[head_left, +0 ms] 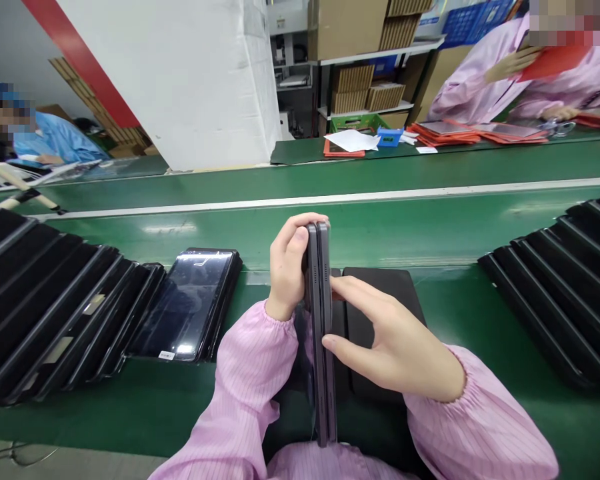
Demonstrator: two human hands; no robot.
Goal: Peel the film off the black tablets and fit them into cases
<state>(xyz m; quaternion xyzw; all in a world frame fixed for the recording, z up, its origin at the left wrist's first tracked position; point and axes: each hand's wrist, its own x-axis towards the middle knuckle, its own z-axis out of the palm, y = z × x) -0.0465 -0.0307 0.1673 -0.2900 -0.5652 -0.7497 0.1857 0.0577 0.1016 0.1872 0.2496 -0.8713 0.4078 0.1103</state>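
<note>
I hold a thin dark tablet in its case (321,333) upright on edge, its narrow side facing me. My left hand (287,267) is wrapped round its upper left side, fingers over the top. My right hand (395,340) presses fingers against its right face. Under it a flat black cover (385,293) lies on the green bench (430,233).
A fanned row of black tablets (55,313) lies to the left, the nearest one (190,303) screen up. Another black row (565,293) lies at the right. Beyond the belt, a person in pink (510,73) sits by red covers (460,132), and a person in blue (50,140) at the far left.
</note>
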